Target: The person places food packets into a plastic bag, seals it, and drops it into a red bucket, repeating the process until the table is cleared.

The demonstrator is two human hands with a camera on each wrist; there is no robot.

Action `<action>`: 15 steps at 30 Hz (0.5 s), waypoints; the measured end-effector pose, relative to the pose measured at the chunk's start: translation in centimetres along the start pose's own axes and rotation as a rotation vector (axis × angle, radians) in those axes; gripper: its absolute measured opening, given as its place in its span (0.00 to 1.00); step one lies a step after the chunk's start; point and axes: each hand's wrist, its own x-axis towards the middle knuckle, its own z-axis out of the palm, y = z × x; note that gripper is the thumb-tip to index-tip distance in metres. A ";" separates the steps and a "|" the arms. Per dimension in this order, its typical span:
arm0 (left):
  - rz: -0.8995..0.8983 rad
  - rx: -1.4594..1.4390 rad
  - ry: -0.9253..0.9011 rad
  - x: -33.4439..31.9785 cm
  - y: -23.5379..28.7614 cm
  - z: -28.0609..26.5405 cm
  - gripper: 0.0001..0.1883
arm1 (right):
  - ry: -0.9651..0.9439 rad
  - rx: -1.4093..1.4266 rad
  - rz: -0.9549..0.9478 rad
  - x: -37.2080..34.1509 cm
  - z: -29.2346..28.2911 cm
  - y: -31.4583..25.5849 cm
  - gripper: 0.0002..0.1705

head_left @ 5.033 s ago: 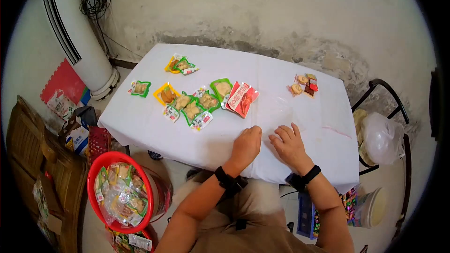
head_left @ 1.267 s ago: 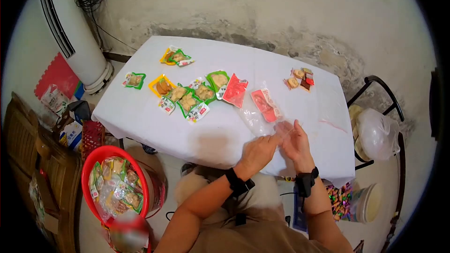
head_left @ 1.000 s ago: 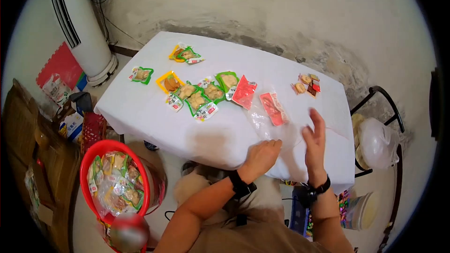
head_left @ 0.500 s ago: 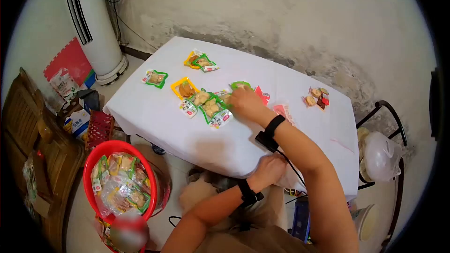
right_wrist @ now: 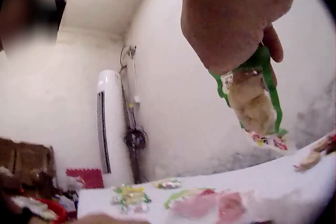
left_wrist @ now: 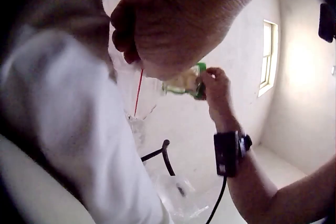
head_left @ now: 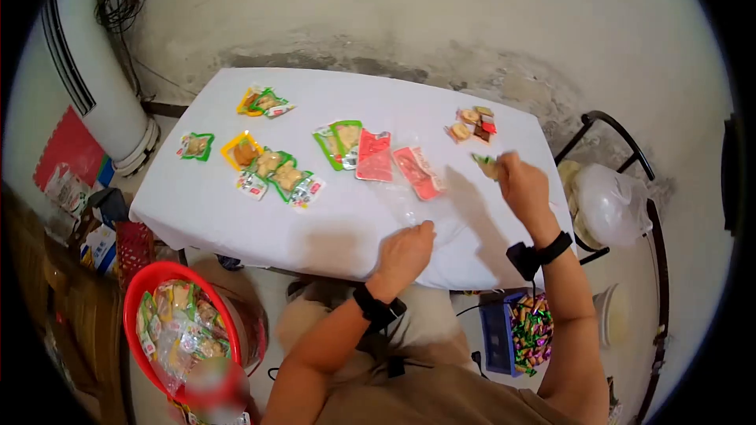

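Note:
My right hand [head_left: 523, 187] is raised over the right part of the table and pinches a green-edged snack packet [right_wrist: 253, 100] by its top. Pale, lumpy food shows through the packet's clear window, and it hangs down from the fingers. Low at the front edge, my left hand [head_left: 405, 256] has its fingers curled at the edge of a clear plastic bag [head_left: 445, 228]. A thin red line runs down the bag beneath that hand in the left wrist view. Two red packets, one [head_left: 374, 156] beside another [head_left: 419, 173], lie just beyond the left hand.
More green-edged packets [head_left: 290, 176] lie left on the white-covered table [head_left: 339, 228]. Small wrapped snacks [head_left: 474, 124] sit at the back right. A red bucket [head_left: 132, 330] of packets stands on the floor at left, a blue crate [head_left: 498, 334] of candies at right. A black-framed chair [head_left: 610, 122] adjoins the table.
My right hand reached left into the green-edged packets, took one and carried it right. A second red packet now lies beside the first. My left hand has stayed near the front edge.

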 end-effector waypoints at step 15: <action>-0.009 -0.030 0.212 0.0 -0.1 -0.4 0.04 | -0.506 0.391 0.246 -7.2 7.4 6.9 0.21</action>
